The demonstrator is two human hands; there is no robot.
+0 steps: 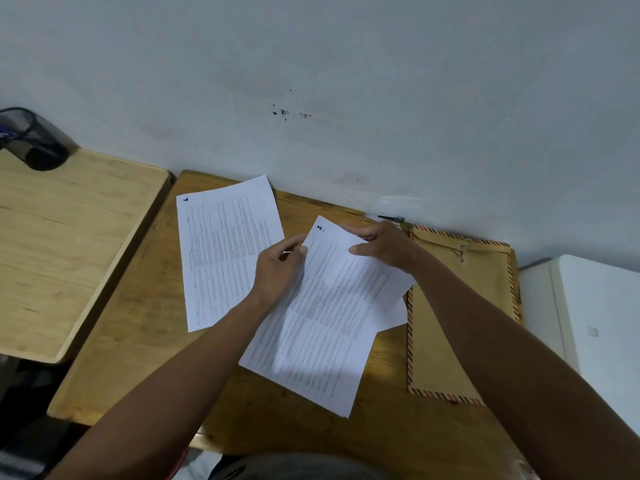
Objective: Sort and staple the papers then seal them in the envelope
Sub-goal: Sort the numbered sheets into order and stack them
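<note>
A printed sheet (227,251) with a blue mark in its top corner lies flat on the wooden desk (138,323), left of centre. Both my hands hold a tilted stack of printed papers (325,323) above the desk. My left hand (277,268) pinches the stack's upper left edge. My right hand (384,249) grips its top right corner, near a blue handwritten number. A brown envelope (450,323) with a striped border and string clasp lies to the right, partly under the papers and my right forearm. A stapler (389,218) rests by the wall behind my right hand.
A lighter wooden desk (69,244) stands to the left with a black mesh pen holder (31,140) at its far corner. A white surface (595,323) borders the right side. The grey wall (311,98) runs directly behind the desk.
</note>
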